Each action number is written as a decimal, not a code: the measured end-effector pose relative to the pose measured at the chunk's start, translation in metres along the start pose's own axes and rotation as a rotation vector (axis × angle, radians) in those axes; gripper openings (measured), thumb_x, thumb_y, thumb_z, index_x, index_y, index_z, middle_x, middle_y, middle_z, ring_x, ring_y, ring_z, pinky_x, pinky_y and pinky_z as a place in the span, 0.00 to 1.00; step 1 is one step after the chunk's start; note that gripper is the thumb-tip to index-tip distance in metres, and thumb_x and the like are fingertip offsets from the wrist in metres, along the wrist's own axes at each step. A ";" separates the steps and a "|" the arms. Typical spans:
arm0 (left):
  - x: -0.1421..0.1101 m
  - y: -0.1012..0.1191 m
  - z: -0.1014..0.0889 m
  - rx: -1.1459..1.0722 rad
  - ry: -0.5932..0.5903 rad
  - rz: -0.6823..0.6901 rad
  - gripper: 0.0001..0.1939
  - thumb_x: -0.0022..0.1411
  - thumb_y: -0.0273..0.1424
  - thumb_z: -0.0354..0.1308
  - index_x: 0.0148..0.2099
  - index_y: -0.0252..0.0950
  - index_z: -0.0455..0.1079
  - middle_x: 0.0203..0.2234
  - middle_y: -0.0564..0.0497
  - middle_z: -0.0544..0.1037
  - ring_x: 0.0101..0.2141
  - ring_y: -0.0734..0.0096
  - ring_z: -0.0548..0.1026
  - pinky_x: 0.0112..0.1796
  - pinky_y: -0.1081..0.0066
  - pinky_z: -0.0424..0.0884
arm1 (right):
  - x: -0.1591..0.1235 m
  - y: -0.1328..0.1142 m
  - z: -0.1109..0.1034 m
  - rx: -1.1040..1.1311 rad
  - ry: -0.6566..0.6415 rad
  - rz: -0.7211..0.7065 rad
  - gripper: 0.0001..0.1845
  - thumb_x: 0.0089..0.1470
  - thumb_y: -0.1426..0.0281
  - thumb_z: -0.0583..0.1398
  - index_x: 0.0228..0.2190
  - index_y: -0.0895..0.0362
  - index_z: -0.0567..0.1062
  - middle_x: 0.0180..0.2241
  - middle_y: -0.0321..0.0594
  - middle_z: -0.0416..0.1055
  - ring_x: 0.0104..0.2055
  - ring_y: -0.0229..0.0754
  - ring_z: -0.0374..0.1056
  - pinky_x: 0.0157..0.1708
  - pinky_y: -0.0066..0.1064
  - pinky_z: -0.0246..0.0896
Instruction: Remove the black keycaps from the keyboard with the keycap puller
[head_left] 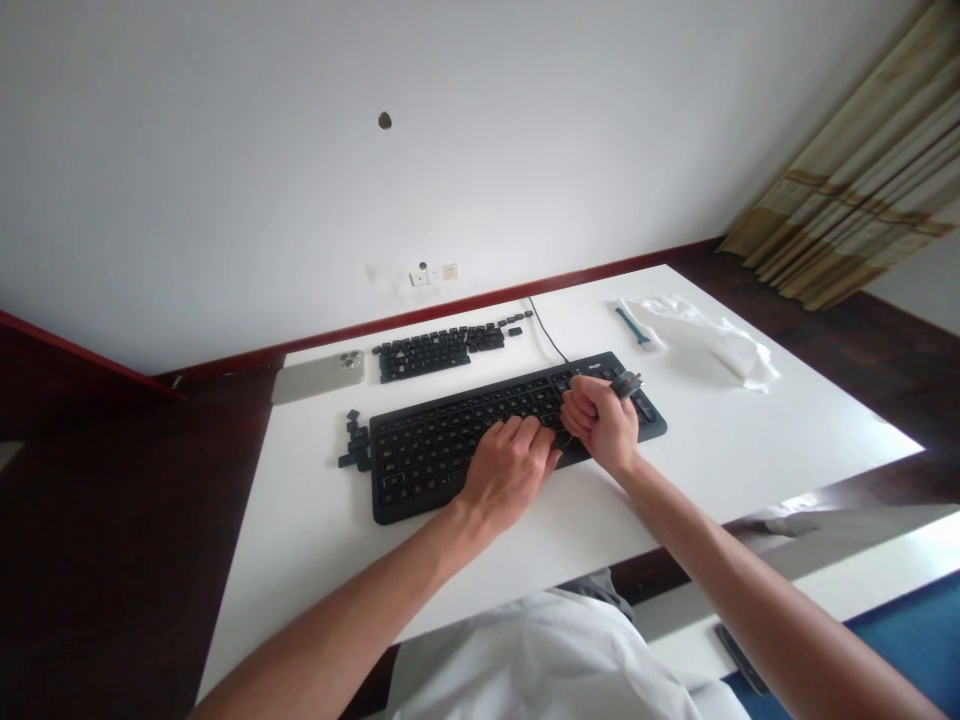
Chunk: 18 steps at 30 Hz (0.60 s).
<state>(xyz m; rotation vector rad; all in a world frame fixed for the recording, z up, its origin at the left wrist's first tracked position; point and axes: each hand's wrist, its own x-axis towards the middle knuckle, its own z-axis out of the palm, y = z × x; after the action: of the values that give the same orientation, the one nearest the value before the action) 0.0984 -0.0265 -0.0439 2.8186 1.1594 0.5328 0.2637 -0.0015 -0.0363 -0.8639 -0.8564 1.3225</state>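
A black keyboard (427, 450) lies at a slant on the white table, with most of its keycaps off. My left hand (510, 465) rests over its front middle, fingers curled on the key area and thumb by the front edge, holding it. My right hand (600, 420) is closed in a fist above the keyboard's right part. Out of its top sticks the dark handle of what looks like a keycap puller (627, 383); a thin wire shows below the fist. Removed keycaps (427, 352) lie in rows behind the keyboard, and several more keycaps (357, 443) sit loose at its left end.
A phone (319, 376) lies at the table's back left. To the right are a teal-handled brush (631, 327) and a crumpled white plastic bag (709, 340). The keyboard's cable (547, 328) runs to the back edge of the white table (787, 440), beside the wall.
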 end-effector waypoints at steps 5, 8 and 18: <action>0.000 0.003 0.002 -0.017 -0.026 -0.047 0.04 0.72 0.31 0.60 0.47 0.37 0.70 0.39 0.49 0.76 0.40 0.58 0.74 0.41 0.59 0.70 | -0.001 0.002 0.002 -0.077 0.070 -0.052 0.24 0.57 0.65 0.61 0.16 0.53 0.56 0.15 0.27 0.47 0.15 0.30 0.41 0.14 0.28 0.34; 0.001 0.003 0.004 0.008 -0.036 -0.035 0.04 0.74 0.32 0.57 0.47 0.36 0.69 0.39 0.47 0.75 0.40 0.58 0.73 0.41 0.59 0.70 | -0.001 0.003 0.004 -0.138 0.121 -0.108 0.25 0.58 0.65 0.62 0.16 0.53 0.55 0.15 0.28 0.48 0.16 0.30 0.42 0.14 0.28 0.35; 0.001 0.004 0.005 0.054 -0.038 -0.008 0.07 0.77 0.33 0.52 0.46 0.35 0.67 0.39 0.46 0.74 0.39 0.57 0.72 0.41 0.59 0.69 | -0.006 0.009 0.000 -0.240 0.080 -0.189 0.27 0.60 0.58 0.63 0.18 0.52 0.56 0.16 0.29 0.49 0.17 0.32 0.45 0.14 0.30 0.40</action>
<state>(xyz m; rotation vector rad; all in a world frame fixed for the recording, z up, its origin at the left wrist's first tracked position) 0.1032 -0.0280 -0.0480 2.8540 1.1959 0.4518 0.2595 -0.0071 -0.0448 -0.9896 -1.0220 1.0277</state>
